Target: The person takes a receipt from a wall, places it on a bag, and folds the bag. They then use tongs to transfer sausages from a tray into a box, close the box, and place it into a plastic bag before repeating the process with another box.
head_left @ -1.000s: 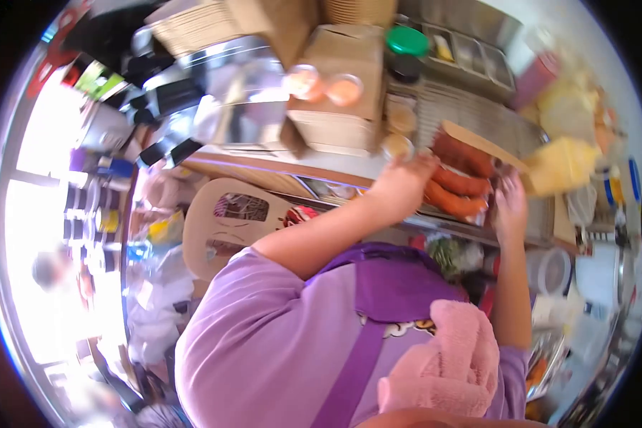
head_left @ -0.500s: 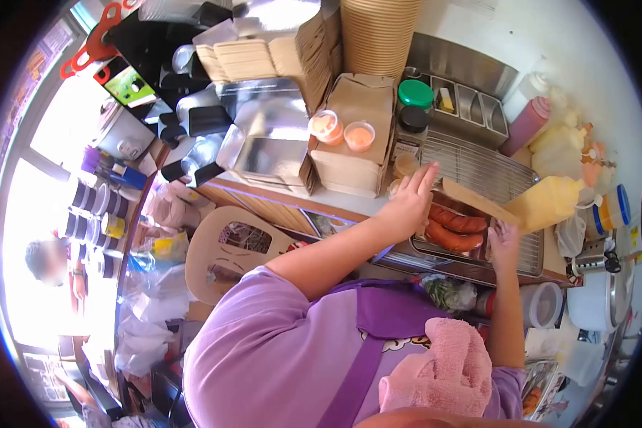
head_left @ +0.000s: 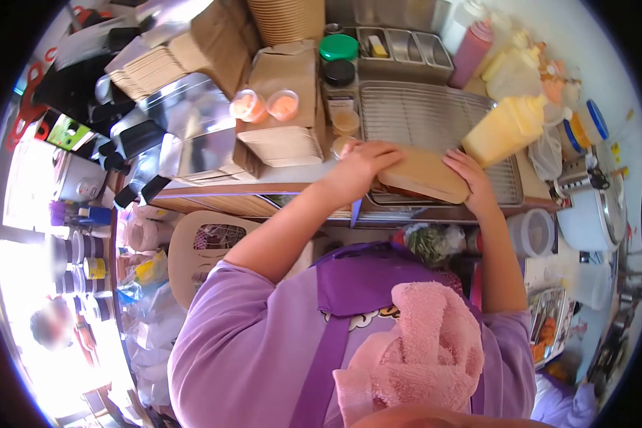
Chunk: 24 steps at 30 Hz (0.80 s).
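A brown cardboard food box (head_left: 424, 173) lies at the near edge of the wire rack, its lid folded down. Only a dark reddish strip of the sausages (head_left: 401, 191) shows under the front edge of the lid. My left hand (head_left: 364, 169) grips the left end of the box, fingers stretched over the lid. On the right end, my right hand (head_left: 472, 178) has its fingers bent over the corner. Just behind my right hand a yellow squeeze bottle (head_left: 503, 132) leans over the rack. Two small sauce cups (head_left: 345, 122) stand beyond my left hand.
The wire rack (head_left: 414, 107) sits in a tray on the counter. To the left are stacked cardboard boxes (head_left: 282, 146) topped with two cups of orange sauce (head_left: 283, 105). Metal containers (head_left: 406, 50) and a pink bottle (head_left: 472, 53) stand behind. A person (head_left: 53, 324) is at the far left.
The box lid has come down over the sausages, which lay in plain view before. Both hands now rest on the closed lid's ends. The camera view has shifted.
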### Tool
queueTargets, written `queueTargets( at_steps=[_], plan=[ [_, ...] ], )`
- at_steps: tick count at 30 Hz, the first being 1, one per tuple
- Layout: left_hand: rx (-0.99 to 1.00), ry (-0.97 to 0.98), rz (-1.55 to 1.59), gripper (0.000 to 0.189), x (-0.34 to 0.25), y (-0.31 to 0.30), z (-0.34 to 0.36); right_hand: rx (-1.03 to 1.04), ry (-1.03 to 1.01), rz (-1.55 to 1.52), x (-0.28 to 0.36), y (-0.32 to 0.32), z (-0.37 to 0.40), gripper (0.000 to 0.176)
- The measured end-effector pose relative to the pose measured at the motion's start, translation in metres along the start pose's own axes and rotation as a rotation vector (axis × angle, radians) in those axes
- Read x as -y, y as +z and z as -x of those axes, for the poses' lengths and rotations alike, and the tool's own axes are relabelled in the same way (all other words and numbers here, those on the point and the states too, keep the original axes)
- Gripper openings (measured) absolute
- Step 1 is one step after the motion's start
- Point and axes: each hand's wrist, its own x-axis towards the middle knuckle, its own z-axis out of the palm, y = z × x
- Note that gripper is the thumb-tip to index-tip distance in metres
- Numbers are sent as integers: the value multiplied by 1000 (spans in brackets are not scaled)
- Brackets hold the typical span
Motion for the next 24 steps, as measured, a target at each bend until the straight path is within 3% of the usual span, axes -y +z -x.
queueTargets(
  at_steps=[4, 10, 12, 16, 19, 24],
  plan=[
    [127, 64, 59, 53, 8, -4, -4, 166, -83, 123, -4, -7, -4, 40],
    [297, 67, -6, 66, 4, -9, -7, 330, -23, 418, 5, -13, 3, 53],
    [344, 47, -30, 70, 1, -16, -10, 371, -10, 297, 4, -21, 2, 56],
    [409, 20, -16, 66, 4, -16, -7, 420, 19, 56, 29, -36, -2, 57],
    [415, 31, -3, 58, 3, -18, -3, 390, -25, 304, 39, -22, 3, 54],
    [339, 14, 69, 48, -4, -18, -3, 359, -76, 204, 26, -16, -2, 49]
  ],
)
